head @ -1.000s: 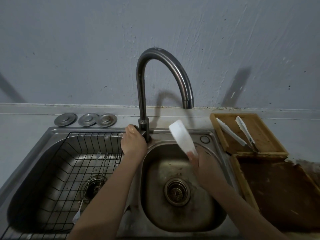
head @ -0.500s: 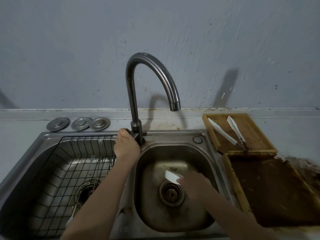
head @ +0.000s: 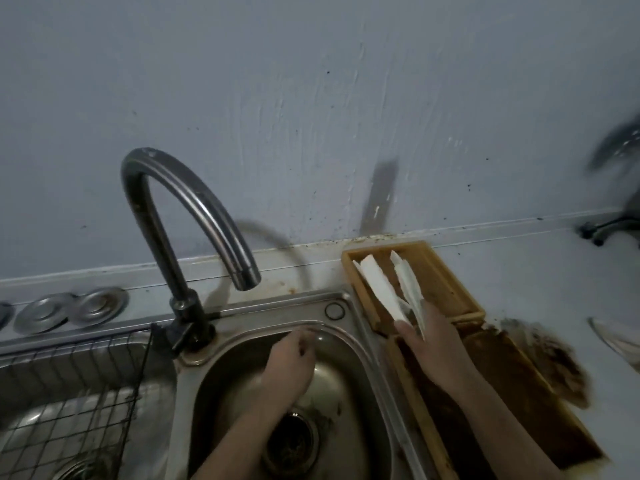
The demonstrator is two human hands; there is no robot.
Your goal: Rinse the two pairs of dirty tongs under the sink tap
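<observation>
Tongs (head: 394, 292) gripped by right hand (head: 433, 341) over wooden tray (head: 446, 271); left hand (head: 287, 368) loosely curled, empty.

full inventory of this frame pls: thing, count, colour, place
tap: 1, dark steel, curved, behind the right basin, no water visible
right basin: 1, steel, drain at bottom
left basin: 1, steel, holds the wire rack
wire rack: 1, black, in the left basin
metal discs: at least 2, silver, ledge left of the tap
small wooden tray: 1, tan, counter right of the sink, by the wall
tongs: white arms, over the small wooden tray; pair count unclear
large wooden tray: 1, brown, stained, in front of the small one
left hand: over the right basin, holding nothing visible
right hand: gripping the tongs
</observation>
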